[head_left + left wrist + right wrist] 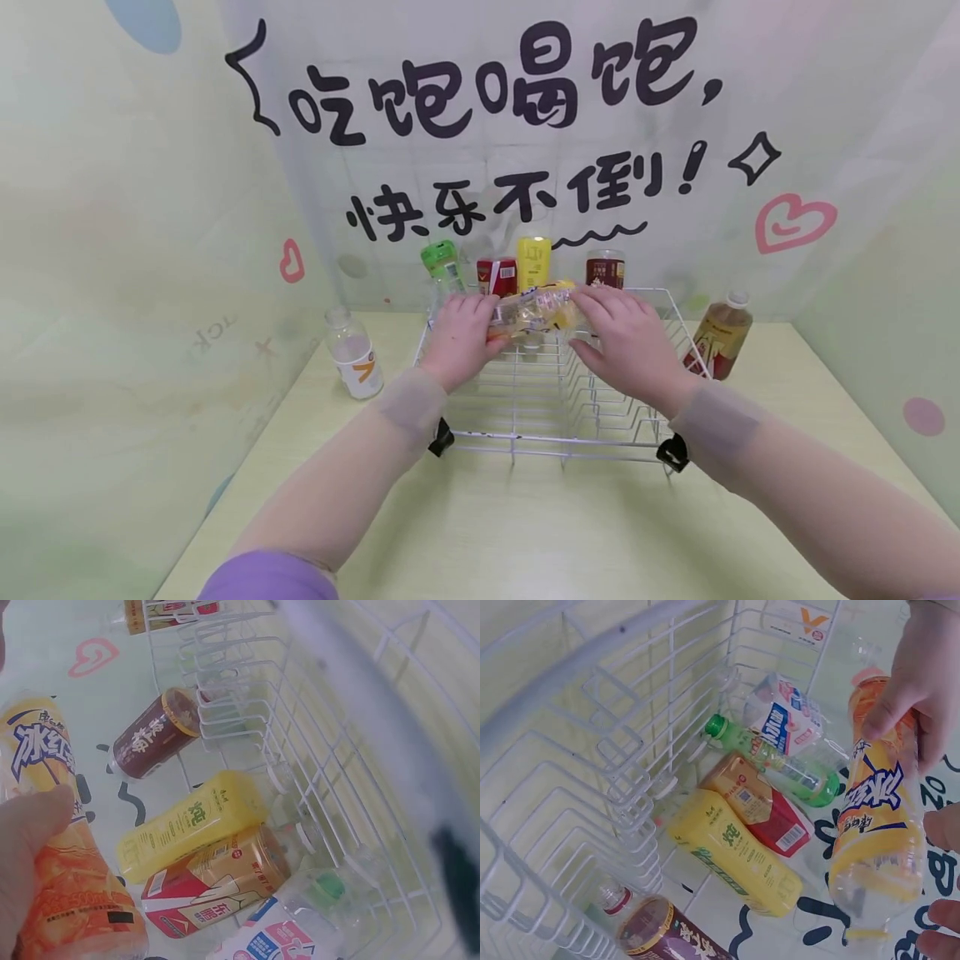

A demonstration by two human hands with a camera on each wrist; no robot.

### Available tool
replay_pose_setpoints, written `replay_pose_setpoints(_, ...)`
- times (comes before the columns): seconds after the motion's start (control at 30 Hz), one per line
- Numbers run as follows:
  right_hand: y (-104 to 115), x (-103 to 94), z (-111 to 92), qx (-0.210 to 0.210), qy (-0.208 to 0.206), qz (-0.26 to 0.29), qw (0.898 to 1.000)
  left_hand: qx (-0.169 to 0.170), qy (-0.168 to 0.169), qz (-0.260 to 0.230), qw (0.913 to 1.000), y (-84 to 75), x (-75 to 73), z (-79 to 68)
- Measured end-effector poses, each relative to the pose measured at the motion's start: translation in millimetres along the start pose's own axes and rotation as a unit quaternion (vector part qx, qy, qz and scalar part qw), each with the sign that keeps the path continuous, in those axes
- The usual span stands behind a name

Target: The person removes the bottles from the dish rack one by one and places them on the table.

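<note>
- Left hand (461, 337), at the centre of the head view, grips an iced-tea bottle (536, 308) near its base, thumb across the label (874, 787) and fingers curled behind.
- Right hand (630, 342), just right of centre, has its thumb and fingers parted around the bottle's other end, near what looks like a yellow cap (866, 933); whether they touch it, I cannot tell.
- The iced-tea bottle lies nearly level between the hands, above a white wire rack (513, 437) in the middle of the frame.
- Towards the rack's far side, several bottles appear to stand neck down: a yellow bottle (534, 262), a red-and-gold bottle (757, 799), a maroon bottle (606, 268), a green bottle (772, 761) and a clear bottle (787, 724).
- Judging by these, the step in hand is loading bottles upside down, this one not yet seated. The next move seems to call for tipping its cap end down, lowering it among the wires and releasing it once supported.
- The held bottle is glossy, see-through plastic, rounded, wrapped in yellow and orange; it would probably dent under a hard squeeze.
- The rack is thin, rounded wire bent into loops, with black clips (672, 452) at its lower corners.
- On the pale, smooth tabletop (540, 533), a white-labelled bottle (356, 362) stands at left and a brown bottle (722, 333) at right.
</note>
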State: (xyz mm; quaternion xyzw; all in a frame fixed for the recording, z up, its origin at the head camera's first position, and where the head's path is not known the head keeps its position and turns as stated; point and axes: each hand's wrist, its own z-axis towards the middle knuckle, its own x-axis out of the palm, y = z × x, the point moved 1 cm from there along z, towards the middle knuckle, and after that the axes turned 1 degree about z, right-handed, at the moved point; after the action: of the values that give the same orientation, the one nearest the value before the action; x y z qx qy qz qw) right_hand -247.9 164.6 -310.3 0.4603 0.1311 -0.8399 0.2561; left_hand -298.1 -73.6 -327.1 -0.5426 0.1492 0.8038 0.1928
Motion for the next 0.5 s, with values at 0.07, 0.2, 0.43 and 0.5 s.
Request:
replay_pose_setpoints(0.07, -3.0, -2.6, -4.7, 0.013, -0.001, 0.016, 1.0, -0.014, -0.002, -0.02, 0.9997, 4.8, 0.3, -1.1)
replay_pose_setpoints(0.2, -10.8, -5.6, -15.5, 0.058, 0.007, 0.048, 0.997, -0.054, 0.001, -0.088, 0.9947, 12.2, 0.5, -4.5)
replay_pose_setpoints(0.43, -26.9, -8.0, -42.4, 0.116, 0.011, 0.087, 0.989, -0.111, -0.007, -0.231, 0.9665, 19.2, -8.4, -16.3)
replay_pose_setpoints(0.5, -30.8, -9.0, -51.1, 0.129, 0.015, 0.096, 0.987, -0.128, -0.013, -0.272, 0.9537, 21.6, -12.0, -21.8)
